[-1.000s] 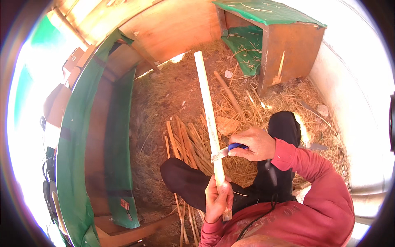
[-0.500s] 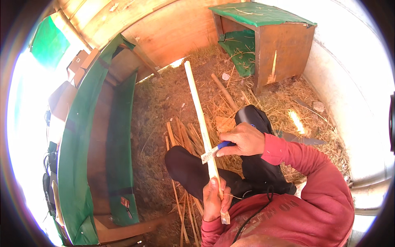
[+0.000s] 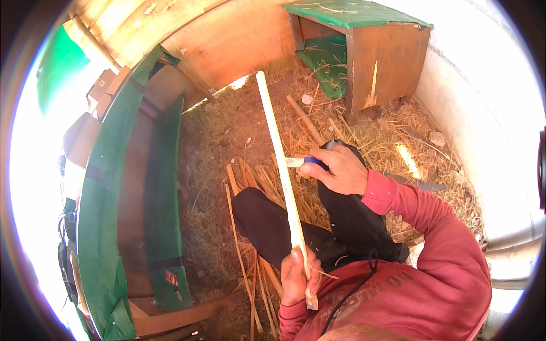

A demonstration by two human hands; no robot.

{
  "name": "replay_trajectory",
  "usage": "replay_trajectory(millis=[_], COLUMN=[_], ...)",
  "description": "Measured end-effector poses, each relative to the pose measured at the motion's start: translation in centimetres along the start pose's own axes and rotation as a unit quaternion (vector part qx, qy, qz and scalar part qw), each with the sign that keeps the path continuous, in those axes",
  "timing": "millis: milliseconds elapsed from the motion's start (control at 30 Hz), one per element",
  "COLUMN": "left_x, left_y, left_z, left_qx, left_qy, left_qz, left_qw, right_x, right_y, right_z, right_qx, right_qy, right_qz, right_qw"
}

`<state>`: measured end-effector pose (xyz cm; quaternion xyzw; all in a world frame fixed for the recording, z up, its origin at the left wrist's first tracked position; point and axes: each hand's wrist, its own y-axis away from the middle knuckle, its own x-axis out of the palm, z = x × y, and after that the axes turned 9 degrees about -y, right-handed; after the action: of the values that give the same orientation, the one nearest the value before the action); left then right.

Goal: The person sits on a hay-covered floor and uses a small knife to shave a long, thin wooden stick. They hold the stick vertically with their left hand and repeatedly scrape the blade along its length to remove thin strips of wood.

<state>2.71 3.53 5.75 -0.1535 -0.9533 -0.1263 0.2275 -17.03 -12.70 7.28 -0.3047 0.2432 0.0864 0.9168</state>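
A long, pale peeled wooden stick (image 3: 278,150) slants up and away from my lap. My left hand (image 3: 296,274) is wrapped round its lower end, with a short stub sticking out below the fist. In my right hand (image 3: 338,169) is a knife (image 3: 316,163) with a blue handle, the fingers closed on it. Its blade, flecked with pale residue, points left and meets the stick about midway along; the stick partly hides the tip. A thin shaving (image 3: 325,274) curls out beside my left hand.
Split wooden strips (image 3: 250,176) lie under and beside my knees, amid straw and shavings. A thicker rod (image 3: 304,119) rests farther off. At the left runs a green-covered bench (image 3: 108,193); at the far right stands a wooden box table (image 3: 389,62) with a green top.
The knife in my right hand has moved up along the stick, away from my left hand. My left hand keeps its hold on the lower end.
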Motion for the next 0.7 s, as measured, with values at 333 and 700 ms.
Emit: replay_trajectory(millis=[333, 700], left_x=[-3.3, -6.2], left_y=[-6.6, -9.2], left_z=[-4.4, -2.4], left_qx=[0.113, 0.049], left_qy=[-0.086, -0.205], left_qz=[-0.201, -0.283], left_qw=[0.969, 0.936], right_x=[3.9, 11.7], right_y=[-6.0, -9.5], right_z=[-0.9, -7.6], right_qx=[-0.021, -0.199], right_qy=[-0.049, -0.017], right_qz=[0.054, 0.156], right_qw=[0.997, 0.967])
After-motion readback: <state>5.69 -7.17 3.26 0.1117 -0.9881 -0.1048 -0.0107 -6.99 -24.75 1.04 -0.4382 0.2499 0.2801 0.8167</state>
